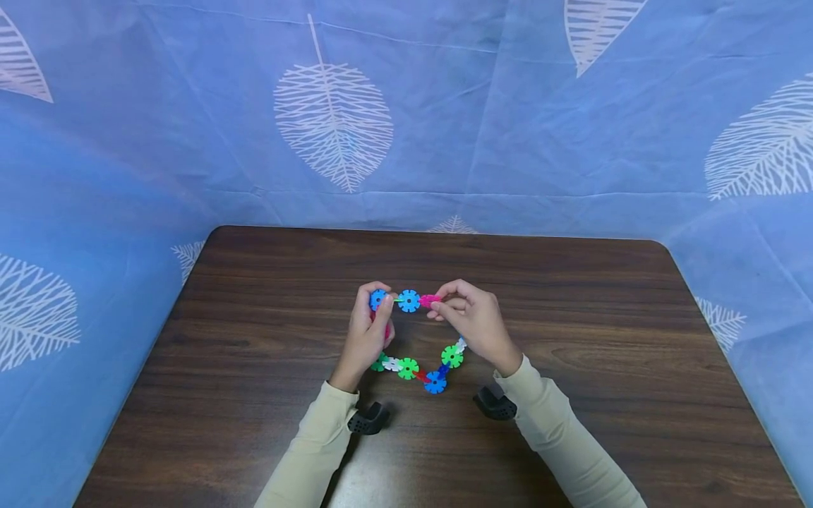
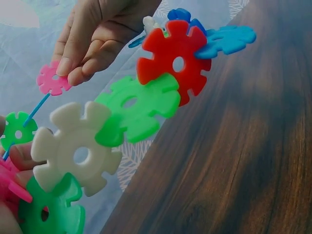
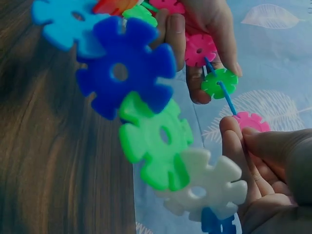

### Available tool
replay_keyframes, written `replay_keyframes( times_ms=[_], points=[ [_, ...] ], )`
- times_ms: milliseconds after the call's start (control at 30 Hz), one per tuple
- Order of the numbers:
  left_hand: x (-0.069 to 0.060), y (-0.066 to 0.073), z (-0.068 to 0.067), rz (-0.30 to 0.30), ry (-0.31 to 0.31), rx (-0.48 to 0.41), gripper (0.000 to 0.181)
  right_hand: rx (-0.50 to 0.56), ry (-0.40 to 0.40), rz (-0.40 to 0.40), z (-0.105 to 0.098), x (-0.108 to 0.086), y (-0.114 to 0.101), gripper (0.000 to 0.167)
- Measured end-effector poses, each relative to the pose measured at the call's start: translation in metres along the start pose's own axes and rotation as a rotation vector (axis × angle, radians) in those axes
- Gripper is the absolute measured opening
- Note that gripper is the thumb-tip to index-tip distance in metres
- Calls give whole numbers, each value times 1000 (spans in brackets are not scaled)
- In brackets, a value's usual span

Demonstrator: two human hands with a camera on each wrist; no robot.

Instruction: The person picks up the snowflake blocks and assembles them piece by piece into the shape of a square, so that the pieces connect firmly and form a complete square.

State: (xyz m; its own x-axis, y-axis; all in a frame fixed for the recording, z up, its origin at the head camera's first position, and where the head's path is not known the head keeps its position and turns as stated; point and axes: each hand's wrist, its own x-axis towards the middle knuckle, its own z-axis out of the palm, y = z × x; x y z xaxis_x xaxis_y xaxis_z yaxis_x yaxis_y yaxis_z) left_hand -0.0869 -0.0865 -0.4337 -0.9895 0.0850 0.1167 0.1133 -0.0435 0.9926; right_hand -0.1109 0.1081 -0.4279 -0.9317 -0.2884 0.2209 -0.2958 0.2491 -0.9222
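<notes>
A chain of slotted, flower-shaped plastic discs hangs between the two hands above the table. My left hand [image 1: 367,335] grips its upper left part, with the thumb near a blue disc [image 1: 377,299] and a green disc [image 3: 219,83]. My right hand [image 1: 476,317] pinches a pink disc [image 2: 51,79] between thumb and fingertips. Between the hands sits another blue disc [image 1: 409,300], joined to the pink one. Lower down, the chain sags through a white disc [image 2: 78,129], a red disc [image 2: 165,61] and a dark blue disc [image 3: 105,63]. Whether it closes behind the right hand is hidden.
The dark wood table [image 1: 254,303] lies beneath the hands. A blue cloth [image 1: 444,127] with white leaf prints hangs behind and beside it. Black wrist devices [image 1: 368,420] are under both forearms.
</notes>
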Motion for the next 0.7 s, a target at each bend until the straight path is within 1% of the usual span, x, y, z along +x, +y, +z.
replay_keyframes(
  times_ms=[133, 267, 367, 467, 500, 567, 700],
  points=[
    [0, 1, 0, -2, 1, 6, 29, -43, 16, -13, 2, -1, 0, 14],
    [0, 0, 0, -2, -2, 4, 29, -60, 20, -16, 3, -2, 1, 13],
    [0, 0, 0, -4, -8, 1, 28, -63, 14, -43, 5, -2, -1, 11],
    [0, 0, 1, -11, -17, 6, 27, -93, 19, -82, 6, -4, -14, 9],
    [-1, 1, 1, -14, -19, 8, 27, -116, 30, -103, 7, -4, -19, 9],
    [-1, 1, 1, -13, -25, 11, 27, -159, 63, -143, 8, -4, -20, 10],
    [-1, 1, 2, -5, -44, 12, 26, -208, 131, -242, 11, -4, 1, 12]
  ],
)
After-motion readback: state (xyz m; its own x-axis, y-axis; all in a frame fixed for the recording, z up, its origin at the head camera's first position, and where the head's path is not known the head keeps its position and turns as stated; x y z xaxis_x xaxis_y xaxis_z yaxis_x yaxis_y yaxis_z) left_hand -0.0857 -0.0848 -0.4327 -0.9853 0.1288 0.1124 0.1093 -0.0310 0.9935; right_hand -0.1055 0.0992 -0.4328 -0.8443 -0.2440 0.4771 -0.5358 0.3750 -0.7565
